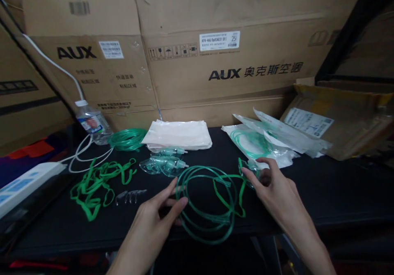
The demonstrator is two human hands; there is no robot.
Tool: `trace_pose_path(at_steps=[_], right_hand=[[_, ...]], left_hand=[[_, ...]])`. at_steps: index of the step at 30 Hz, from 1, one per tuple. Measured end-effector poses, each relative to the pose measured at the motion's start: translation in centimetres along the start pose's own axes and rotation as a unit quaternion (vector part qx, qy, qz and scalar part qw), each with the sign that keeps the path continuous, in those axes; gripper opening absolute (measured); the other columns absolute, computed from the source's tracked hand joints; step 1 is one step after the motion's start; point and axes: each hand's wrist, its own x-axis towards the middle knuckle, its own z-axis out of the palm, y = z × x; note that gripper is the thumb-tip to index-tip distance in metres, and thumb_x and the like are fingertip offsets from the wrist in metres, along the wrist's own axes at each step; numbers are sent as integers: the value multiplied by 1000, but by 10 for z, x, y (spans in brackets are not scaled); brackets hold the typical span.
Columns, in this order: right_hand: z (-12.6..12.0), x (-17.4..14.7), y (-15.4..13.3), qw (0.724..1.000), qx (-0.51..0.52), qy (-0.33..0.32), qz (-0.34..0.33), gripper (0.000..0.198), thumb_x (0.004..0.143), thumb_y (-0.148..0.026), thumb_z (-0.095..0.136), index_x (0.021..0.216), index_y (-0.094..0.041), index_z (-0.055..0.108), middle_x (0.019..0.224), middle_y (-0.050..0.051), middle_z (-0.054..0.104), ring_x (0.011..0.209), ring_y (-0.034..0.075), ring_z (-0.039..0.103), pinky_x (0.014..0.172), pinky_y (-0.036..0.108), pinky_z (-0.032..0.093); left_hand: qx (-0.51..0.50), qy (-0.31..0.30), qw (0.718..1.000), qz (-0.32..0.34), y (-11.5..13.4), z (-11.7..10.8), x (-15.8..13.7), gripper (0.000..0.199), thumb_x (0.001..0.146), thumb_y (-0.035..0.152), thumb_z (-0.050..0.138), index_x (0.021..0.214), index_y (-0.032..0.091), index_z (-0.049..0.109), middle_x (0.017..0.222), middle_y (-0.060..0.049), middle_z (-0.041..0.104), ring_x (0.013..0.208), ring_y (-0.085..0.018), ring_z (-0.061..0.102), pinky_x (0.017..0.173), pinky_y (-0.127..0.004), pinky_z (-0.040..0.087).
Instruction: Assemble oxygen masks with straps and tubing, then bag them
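My left hand (164, 213) is closed on the left side of a loose coil of clear green tubing (205, 240), at the front of the black table. My right hand (269, 180) grips a clear green oxygen mask (253, 167) between thumb and fingers, and partly hides it. From the mask a green elastic strap (243, 203) trails left, overlapping the coil. Several more oxygen masks (163, 165) lie just beyond my left hand. To the left are a heap of green elastic straps (95, 180) and several small clear plastic pieces (131, 196).
Behind stand large cardboard boxes (184, 78). Along the back lie another green tubing coil (127, 138), a stack of white bags (178, 134) and packaged tubing (250, 141). A plastic bottle (92, 121), white cable (80, 154) and power strip (30, 180) are left; an opened carton (341, 119) is right.
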Motion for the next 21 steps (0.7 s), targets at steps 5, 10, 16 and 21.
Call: trace_pose_path(at_steps=[5,10,16,21], right_hand=[[-2,-4,-4,996,-15,-14,-87,39,96,-54,55,116,-21,63,73,3,71,55,22,64,59,31,49],[-23,1,-14,990,-36,101,-96,43,97,-52,57,122,-19,67,109,14,77,87,31,75,83,41,55],[-53,6,-28,971,82,225,-17,36,91,-48,67,117,-25,61,118,15,69,111,38,68,94,49,53],[-51,8,-31,955,222,190,-51,42,78,-33,77,100,-30,42,100,5,65,94,29,71,92,46,55]], left_hand=[[278,113,905,301,-11,-6,-7,36,97,41,64,130,29,70,126,-6,75,109,-28,72,94,-44,61],[361,-55,839,403,-6,12,-19,54,91,38,74,141,30,58,134,-4,71,120,-27,66,95,-41,62],[354,-81,837,410,-22,-3,-11,47,96,11,59,136,36,63,128,-2,72,119,-22,68,98,-40,59],[348,-74,848,392,-16,-19,-10,43,93,32,72,135,35,65,130,-3,71,122,-25,68,113,-51,50]])
